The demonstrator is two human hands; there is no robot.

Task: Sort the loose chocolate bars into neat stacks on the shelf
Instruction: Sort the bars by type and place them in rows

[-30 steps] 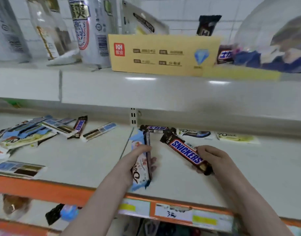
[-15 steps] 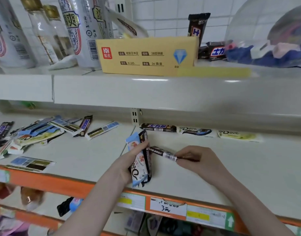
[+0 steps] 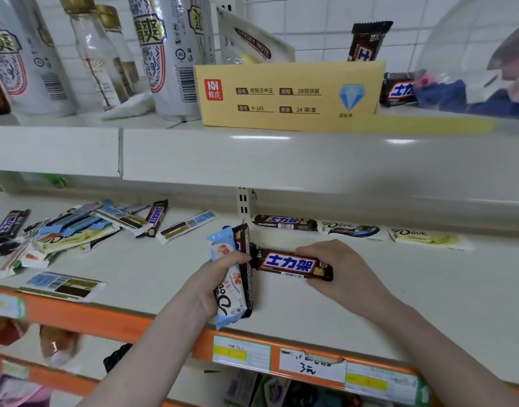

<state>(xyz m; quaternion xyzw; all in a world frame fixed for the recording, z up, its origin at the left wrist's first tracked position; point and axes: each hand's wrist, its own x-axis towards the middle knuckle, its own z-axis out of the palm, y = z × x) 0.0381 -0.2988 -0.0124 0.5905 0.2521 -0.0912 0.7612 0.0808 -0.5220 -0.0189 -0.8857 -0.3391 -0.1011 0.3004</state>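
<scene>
Over the cream shelf [image 3: 428, 289], left hand [image 3: 214, 277] grips perhaps two bars [image 3: 237, 274]; right hand's [image 3: 337, 274] grip holds a Snickers bar [image 3: 290, 264].

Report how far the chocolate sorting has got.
Done: three bars lie in a row at the back, a dark Snickers bar and two Dove bars. In hand: the left hand grips a small bundle; the right hand holds another Snickers. Left: the loose pile remains unsorted.
</scene>
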